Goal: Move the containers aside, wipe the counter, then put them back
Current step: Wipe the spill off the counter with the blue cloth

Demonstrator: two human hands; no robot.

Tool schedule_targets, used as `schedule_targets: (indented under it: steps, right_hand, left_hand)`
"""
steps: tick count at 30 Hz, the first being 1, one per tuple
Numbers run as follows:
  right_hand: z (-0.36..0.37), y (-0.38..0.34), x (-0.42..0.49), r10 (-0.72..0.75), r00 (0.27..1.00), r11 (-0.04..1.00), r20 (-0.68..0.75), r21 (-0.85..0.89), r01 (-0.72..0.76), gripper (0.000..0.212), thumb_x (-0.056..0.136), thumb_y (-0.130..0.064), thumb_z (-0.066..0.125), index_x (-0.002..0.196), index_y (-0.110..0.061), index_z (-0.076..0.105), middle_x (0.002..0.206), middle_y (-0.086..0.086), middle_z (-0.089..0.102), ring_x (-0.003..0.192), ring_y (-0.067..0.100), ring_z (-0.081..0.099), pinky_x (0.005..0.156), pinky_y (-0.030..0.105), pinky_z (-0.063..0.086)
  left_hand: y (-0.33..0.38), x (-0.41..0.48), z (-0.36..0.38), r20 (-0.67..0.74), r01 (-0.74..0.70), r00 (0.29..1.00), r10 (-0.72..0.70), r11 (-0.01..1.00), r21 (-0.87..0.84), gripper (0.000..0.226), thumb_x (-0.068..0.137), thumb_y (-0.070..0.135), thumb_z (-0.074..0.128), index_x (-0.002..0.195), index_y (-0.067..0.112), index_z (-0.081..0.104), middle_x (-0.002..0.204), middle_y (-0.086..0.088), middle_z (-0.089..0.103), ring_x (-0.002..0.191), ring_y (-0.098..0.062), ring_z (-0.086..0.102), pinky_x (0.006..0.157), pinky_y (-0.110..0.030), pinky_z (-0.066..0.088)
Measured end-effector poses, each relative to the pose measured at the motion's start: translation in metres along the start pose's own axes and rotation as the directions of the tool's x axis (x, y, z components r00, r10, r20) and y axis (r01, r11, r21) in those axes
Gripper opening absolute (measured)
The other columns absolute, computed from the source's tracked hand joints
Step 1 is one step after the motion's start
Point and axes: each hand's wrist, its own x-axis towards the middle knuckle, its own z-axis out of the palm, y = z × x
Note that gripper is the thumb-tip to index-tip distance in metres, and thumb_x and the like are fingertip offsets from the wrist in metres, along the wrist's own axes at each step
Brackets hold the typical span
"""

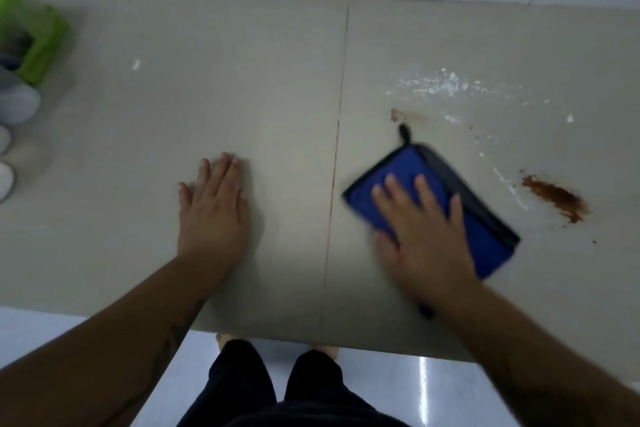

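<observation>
We press our right hand (420, 232) flat, fingers spread, on the folded blue cloth (433, 208) beside the brown stain (554, 198), our left hand (211, 208) lying open-palmed on the counter (242, 80).

cloth (485, 229): showing blue with a dark edge
counter (242, 80): looking beige
spill (556, 198): showing reddish brown
bag (34, 31): glowing bright green

containers (14, 80): green and grey, clustered at counter's (242, 80) far left edge | cloth (433, 211): blue, folded flat
</observation>
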Motion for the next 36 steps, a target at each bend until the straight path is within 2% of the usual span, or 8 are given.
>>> schedule_targets:
  steps: [3,8,14,20,22,26,30,36]
  right_hand:
    - [0.014,-0.055,-0.047,-0.272,0.962,0.962,0.01,0.016,0.272,0.059,0.089,-0.054,0.039,0.146,-0.038,0.032,0.155,-0.012,0.032,0.145,0.027,0.024,0.11,0.064,0.009]
    - [0.003,-0.083,0.04,-0.474,0.88,0.878,0.034,0.092,0.47,0.056,0.095,-0.049,0.036,0.149,-0.041,0.022,0.159,-0.016,0.017,0.148,0.02,0.008,0.114,0.059,-0.001]
    - [-0.039,0.02,0.212,-0.114,0.993,0.992,0.029,0.049,0.113,0.055,0.098,-0.053,0.027,0.15,-0.042,0.014,0.16,-0.017,0.007,0.148,0.02,0.003,0.108,0.07,-0.007]
    - [-0.043,0.119,0.143,0.37,0.928,0.92,-0.049,0.161,-0.358,0.056,0.098,-0.049,0.028,0.151,-0.037,0.017,0.161,-0.013,0.008,0.148,0.024,0.003,0.111,0.069,0.001]
    - [-0.027,0.066,0.105,0.394,0.914,0.917,-0.098,0.111,-0.384,0.058,0.097,-0.049,0.028,0.152,-0.036,0.015,0.161,-0.013,0.007,0.148,0.025,0.003,0.111,0.067,0.0]
    - [-0.015,-0.014,0.129,0.153,0.984,0.982,-0.089,0.129,-0.141,0.057,0.097,-0.049,0.025,0.151,-0.039,0.012,0.161,-0.017,0.004,0.148,0.02,-0.004,0.113,0.059,-0.009]
    - [-0.042,0.069,0.227,-0.013,0.998,0.995,-0.056,0.093,0.018,0.056,0.097,-0.052,0.03,0.151,-0.04,0.016,0.161,-0.016,0.009,0.149,0.019,0.003,0.115,0.059,-0.001]
    - [-0.053,0.183,0.187,0.492,0.866,0.863,-0.089,0.183,-0.471,0.058,0.098,-0.052,0.024,0.152,-0.033,0.014,0.162,-0.008,0.007,0.148,0.026,0.003,0.113,0.064,0.003]
  left_hand:
    - [0.001,0.001,-0.001,-0.006,0.011,1.0,-0.011,0.999,-0.04,0.053,0.101,0.026,0.031,0.152,0.018,0.019,0.161,-0.001,0.014,0.148,-0.023,0.004,0.118,-0.05,0.005]
    - [0.001,0.002,-0.008,-0.088,0.076,0.991,-0.1,0.966,-0.246,0.055,0.1,0.02,0.041,0.152,0.015,0.021,0.16,-0.002,0.015,0.148,-0.021,0.0,0.119,-0.046,0.005]
    - [0.049,0.05,0.003,-0.034,-0.097,0.995,0.097,0.995,-0.008,0.056,0.102,0.034,0.03,0.153,0.02,0.014,0.162,0.0,0.007,0.148,-0.023,-0.004,0.117,-0.047,-0.004]
    - [0.106,0.104,0.02,-0.017,-0.119,0.993,0.12,0.992,0.049,0.058,0.1,0.036,0.025,0.154,0.02,0.01,0.162,0.001,0.006,0.148,-0.023,-0.004,0.116,-0.051,-0.003]
    - [0.116,0.117,0.024,-0.024,-0.127,0.991,0.128,0.991,0.047,0.058,0.1,0.036,0.025,0.154,0.02,0.01,0.162,0.001,0.006,0.148,-0.023,-0.004,0.115,-0.052,-0.004]
    - [0.132,0.142,0.028,-0.021,-0.092,0.996,0.092,0.996,0.002,0.059,0.098,0.031,0.028,0.153,0.02,0.009,0.162,0.001,0.003,0.148,-0.023,-0.006,0.116,-0.052,-0.006]
    - [0.137,0.155,0.031,-0.05,-0.089,0.995,0.09,0.996,0.014,0.058,0.099,0.029,0.025,0.154,0.019,0.008,0.162,0.0,0.003,0.148,-0.024,-0.006,0.115,-0.05,-0.005]
    - [0.146,0.181,0.031,-0.038,-0.118,0.992,0.12,0.992,0.033,0.058,0.1,0.032,0.022,0.154,0.019,0.008,0.162,0.0,0.003,0.148,-0.023,-0.006,0.116,-0.051,-0.003]
